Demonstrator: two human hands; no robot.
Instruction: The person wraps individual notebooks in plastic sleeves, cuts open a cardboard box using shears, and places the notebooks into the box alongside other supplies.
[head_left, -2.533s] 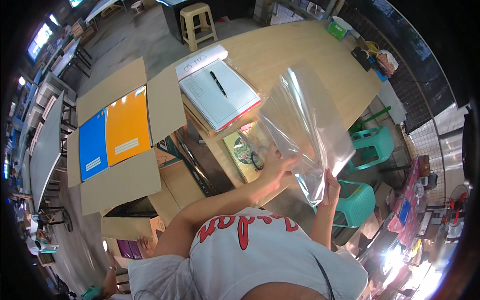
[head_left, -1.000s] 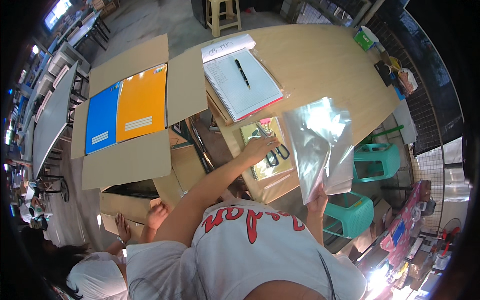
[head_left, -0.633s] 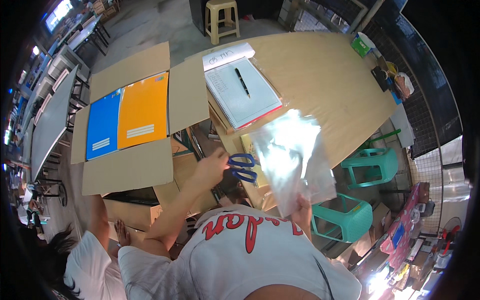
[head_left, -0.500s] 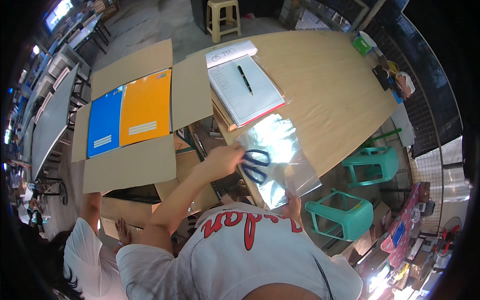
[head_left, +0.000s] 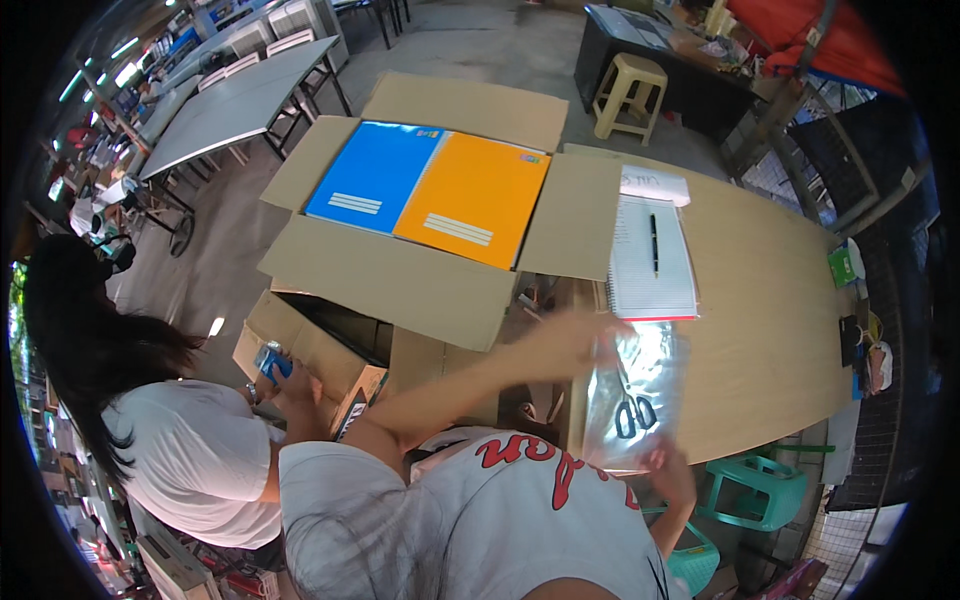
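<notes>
My left hand [head_left: 592, 338] reaches across to the top edge of a stack of clear plastic sheets [head_left: 600, 440]. Motion smears its fingers, so their pose is unclear. Dark-handled scissors [head_left: 634, 415] lie on the plastic, blades pointing away from me. At the stack's near right corner, my right hand [head_left: 672, 474] pinches the plastic edge. Beyond the sheets lies an open spiral notebook [head_left: 640, 270] with a black pen [head_left: 654, 245] on its page. To the left, an open carton [head_left: 390, 275] holds a blue notebook [head_left: 370, 170] and an orange notebook [head_left: 480, 195].
On my left a co-worker [head_left: 190, 450] holds a small blue object [head_left: 272, 360] over another open carton [head_left: 262, 325]. The wooden table [head_left: 765, 300] extends right. Green stools [head_left: 755, 490] stand at its near side, and a beige stool [head_left: 630, 95] stands beyond it.
My view has swung left. My left hand has come away from the scissors, which now lie turned on the plastic. The co-worker's hand has come up with a blue object.
</notes>
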